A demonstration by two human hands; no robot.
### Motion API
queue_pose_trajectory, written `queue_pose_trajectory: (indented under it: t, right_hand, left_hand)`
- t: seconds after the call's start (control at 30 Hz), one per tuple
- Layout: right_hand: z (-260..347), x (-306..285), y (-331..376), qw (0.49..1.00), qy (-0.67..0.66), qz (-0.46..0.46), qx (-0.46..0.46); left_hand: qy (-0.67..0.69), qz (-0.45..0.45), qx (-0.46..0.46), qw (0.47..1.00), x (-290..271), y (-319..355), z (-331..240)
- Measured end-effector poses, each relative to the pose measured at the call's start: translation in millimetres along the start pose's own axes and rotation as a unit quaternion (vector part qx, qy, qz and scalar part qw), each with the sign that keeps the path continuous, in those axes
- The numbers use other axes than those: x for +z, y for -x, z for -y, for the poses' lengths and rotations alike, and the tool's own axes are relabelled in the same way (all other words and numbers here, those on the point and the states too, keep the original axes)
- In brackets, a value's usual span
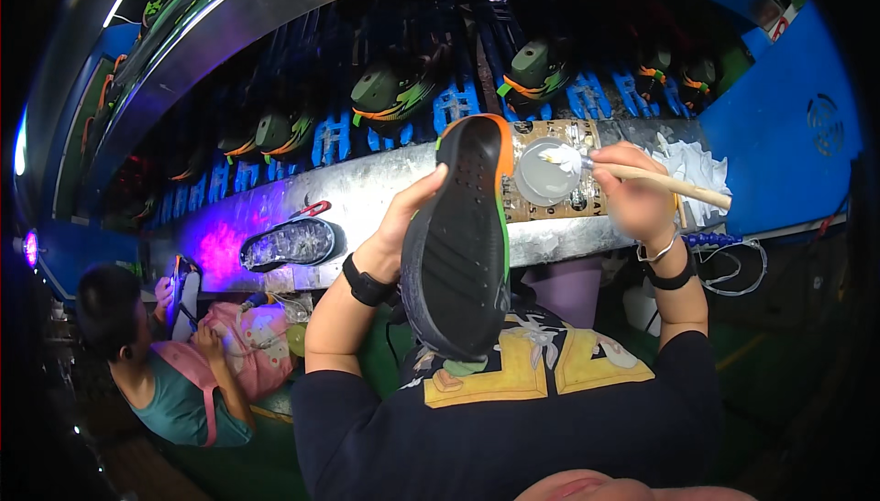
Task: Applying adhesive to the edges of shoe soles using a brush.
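My left hand [396, 219] is closed on a shoe sole [458, 244], held up in front of me with its black, perforated inner face toward me and orange and green showing along its right edge. In my right hand [639, 198] is a brush with a pale wooden handle [701, 189]. Its whitish bristles are over a round dish [541, 180] of cloudy grey liquid; whether they touch the liquid I cannot tell. The dish stands on brown cardboard [576, 208] on the metal bench. Crumpled white tissue [694, 171] lies right of my right hand.
A second sole [291, 244] and a red-handled cutter [316, 209] lie on the bench [376, 176] at left. Behind the bench, several shoes [390, 88] stand near blue holders. A co-worker [174, 363] in a pink apron sits at left, holding a shoe part. A blue panel [788, 125] bounds the right.
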State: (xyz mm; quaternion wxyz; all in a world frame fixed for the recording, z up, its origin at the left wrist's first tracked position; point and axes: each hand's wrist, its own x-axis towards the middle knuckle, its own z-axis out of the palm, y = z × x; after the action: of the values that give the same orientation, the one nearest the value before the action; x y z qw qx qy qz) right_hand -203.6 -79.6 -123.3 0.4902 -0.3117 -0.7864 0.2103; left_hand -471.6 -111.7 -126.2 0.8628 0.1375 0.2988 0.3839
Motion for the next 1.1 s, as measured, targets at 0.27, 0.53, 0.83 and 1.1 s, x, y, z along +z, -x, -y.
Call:
queue_pose_trajectory:
  t: [0.27, 0.53, 0.83, 1.1]
  right_hand:
    - [3.0, 6.7, -5.6, 0.998, 0.012, 0.054, 0.031]
    - [10.0, 8.8, -13.7, 0.996, 0.053, 0.062, -0.041]
    - [-4.5, 10.8, -9.8, 0.999, 0.042, 0.028, -0.004]
    - [6.9, 10.2, 2.9, 0.997, -0.017, 0.05, 0.057]
  left_hand:
    - [-0.081, 0.02, -0.042, 0.996, 15.9, 7.0, 8.8]
    - [-0.082, 0.049, -0.069, 0.993, 18.1, 6.9, 14.0]
    - [-0.157, 0.049, -0.027, 0.986, 23.9, 7.1, 6.4]
    - [-0.261, 0.072, 0.078, 0.959, 22.7, -9.8, 7.1]
